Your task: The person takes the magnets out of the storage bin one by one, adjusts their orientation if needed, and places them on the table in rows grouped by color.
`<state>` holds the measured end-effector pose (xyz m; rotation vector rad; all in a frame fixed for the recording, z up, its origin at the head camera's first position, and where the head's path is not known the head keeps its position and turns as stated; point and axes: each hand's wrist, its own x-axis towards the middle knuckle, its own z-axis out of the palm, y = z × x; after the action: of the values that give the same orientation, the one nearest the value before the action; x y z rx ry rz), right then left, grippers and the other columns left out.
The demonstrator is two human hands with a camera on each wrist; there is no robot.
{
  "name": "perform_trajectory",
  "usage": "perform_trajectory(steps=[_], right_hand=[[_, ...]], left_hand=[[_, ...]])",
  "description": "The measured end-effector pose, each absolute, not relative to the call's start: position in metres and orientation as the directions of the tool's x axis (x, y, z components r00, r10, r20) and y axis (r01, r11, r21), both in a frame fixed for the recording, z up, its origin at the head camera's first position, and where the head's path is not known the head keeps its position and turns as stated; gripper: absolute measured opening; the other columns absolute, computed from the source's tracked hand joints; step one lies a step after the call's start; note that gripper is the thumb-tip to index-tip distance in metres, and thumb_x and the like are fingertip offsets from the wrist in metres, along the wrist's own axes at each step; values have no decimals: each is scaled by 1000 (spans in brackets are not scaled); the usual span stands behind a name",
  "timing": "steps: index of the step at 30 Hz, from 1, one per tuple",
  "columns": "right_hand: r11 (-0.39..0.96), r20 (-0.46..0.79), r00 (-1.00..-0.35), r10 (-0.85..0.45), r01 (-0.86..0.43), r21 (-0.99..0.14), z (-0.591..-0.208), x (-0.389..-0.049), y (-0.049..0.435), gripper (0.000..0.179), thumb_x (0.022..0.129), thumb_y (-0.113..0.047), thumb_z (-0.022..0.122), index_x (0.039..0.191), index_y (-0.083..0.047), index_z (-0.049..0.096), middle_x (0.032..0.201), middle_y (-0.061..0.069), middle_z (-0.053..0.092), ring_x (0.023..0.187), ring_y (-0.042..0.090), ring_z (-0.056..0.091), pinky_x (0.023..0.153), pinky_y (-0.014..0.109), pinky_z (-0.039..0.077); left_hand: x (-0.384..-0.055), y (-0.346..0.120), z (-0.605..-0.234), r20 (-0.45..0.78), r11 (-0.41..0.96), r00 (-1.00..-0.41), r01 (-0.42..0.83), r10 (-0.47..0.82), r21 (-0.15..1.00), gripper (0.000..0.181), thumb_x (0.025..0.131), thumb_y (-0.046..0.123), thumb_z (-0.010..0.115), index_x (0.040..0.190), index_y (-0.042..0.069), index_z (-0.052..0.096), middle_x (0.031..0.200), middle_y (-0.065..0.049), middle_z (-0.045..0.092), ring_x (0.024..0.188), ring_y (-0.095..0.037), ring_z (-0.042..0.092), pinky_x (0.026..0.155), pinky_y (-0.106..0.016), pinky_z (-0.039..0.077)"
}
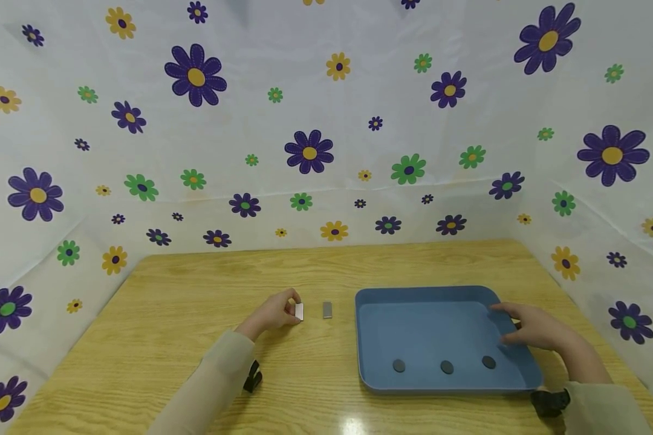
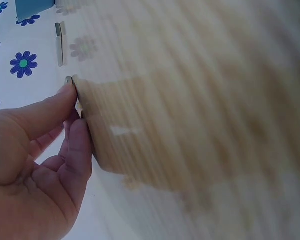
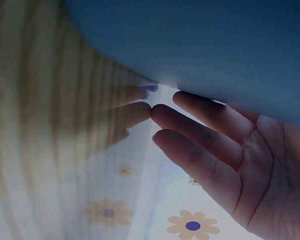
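Note:
My left hand (image 1: 274, 313) pinches a small white rectangular tile (image 1: 298, 312) between thumb and fingers, right at the wooden table top. In the left wrist view the fingers cover most of that tile, leaving one end (image 2: 69, 80) in sight. Just to its right lies a similar grey rectangular tile (image 1: 327, 310). My right hand (image 1: 539, 327) grips the right rim of a blue tray (image 1: 424, 326), with some fingers (image 3: 200, 162) outside and below the tray wall and others reaching over the rim. Three dark round discs (image 1: 447, 367) lie in a row along the tray's near side.
The wooden table (image 1: 196, 290) is enclosed by a white flower-printed cloth (image 1: 261, 121) at the back and both sides. Black wrist straps (image 1: 549, 403) sit on both arms, the right one close to the tray's near right corner.

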<state>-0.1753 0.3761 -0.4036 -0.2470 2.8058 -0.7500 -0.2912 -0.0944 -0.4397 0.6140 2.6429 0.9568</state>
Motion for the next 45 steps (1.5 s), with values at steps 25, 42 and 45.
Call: perform_trajectory(steps=[25, 42, 45], right_hand=[[854, -176, -960, -220, -102, -510, -405, -175, 377, 64, 70, -15, 73, 121, 10, 44, 118, 39, 40, 104, 53, 40, 74, 50, 44], [863, -179, -962, -204, -91, -497, -405, -176, 377, 63, 70, -15, 72, 121, 10, 44, 118, 38, 40, 105, 53, 39, 76, 52, 42], [864, -179, -962, -207, -94, -495, -405, -176, 378, 64, 70, -16, 72, 121, 10, 44, 118, 38, 40, 105, 53, 39, 76, 51, 42]], left_hand=[[-290, -94, -441, -155, 717, -892, 226, 424, 659, 24, 79, 3, 65, 99, 2, 52, 72, -4, 47, 65, -16, 43, 56, -26, 36], [-290, -94, -439, -166, 703, -885, 219, 435, 677, 23, 80, 2, 63, 101, 1, 52, 68, -4, 45, 58, -14, 40, 51, -25, 35], [-291, -94, -440, -162, 705, -891, 213, 425, 676, 24, 80, 2, 64, 100, 1, 52, 68, -4, 45, 58, -14, 40, 50, -24, 36]])
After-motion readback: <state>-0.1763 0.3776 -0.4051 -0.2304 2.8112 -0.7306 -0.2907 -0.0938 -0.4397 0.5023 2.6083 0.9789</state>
